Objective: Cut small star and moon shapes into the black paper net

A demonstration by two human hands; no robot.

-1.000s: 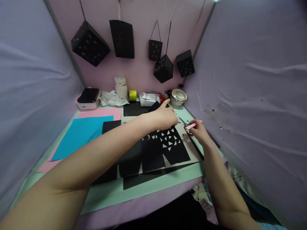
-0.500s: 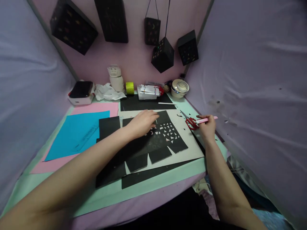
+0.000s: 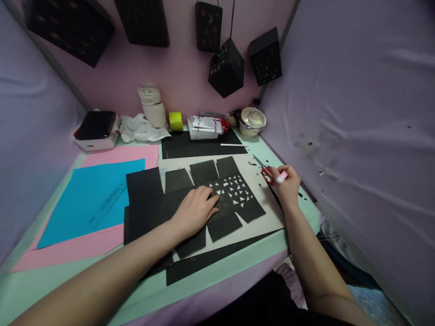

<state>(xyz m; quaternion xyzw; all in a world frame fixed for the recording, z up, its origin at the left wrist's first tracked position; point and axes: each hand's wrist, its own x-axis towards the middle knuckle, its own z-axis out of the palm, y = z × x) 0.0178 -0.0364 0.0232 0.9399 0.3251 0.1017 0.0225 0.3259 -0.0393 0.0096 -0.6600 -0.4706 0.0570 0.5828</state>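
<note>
My left hand lies on the black card, its fingers stretched out and resting near a row of small cut-outs. Stars, a heart and many triangles are cut through the card, and slits divide its edges into flaps. Faint drawn outlines show beside my fingertips. Above the right side of the table, my right hand is closed around a slim pink-and-white craft knife; its blade cannot be made out. Just left of that hand lie red-handled scissors on the table.
White board lies under the card. Blue sheets and pink paper are at left. Along the back stand a white bottle, yellow tape, a box of markers and a lidded bowl. Black boxes hang above.
My left hand has come down and nearer to me, onto the card, uncovering its far flaps. My right hand has turned the craft knife from sideways to pointing more toward me. The view has shifted slightly.
</note>
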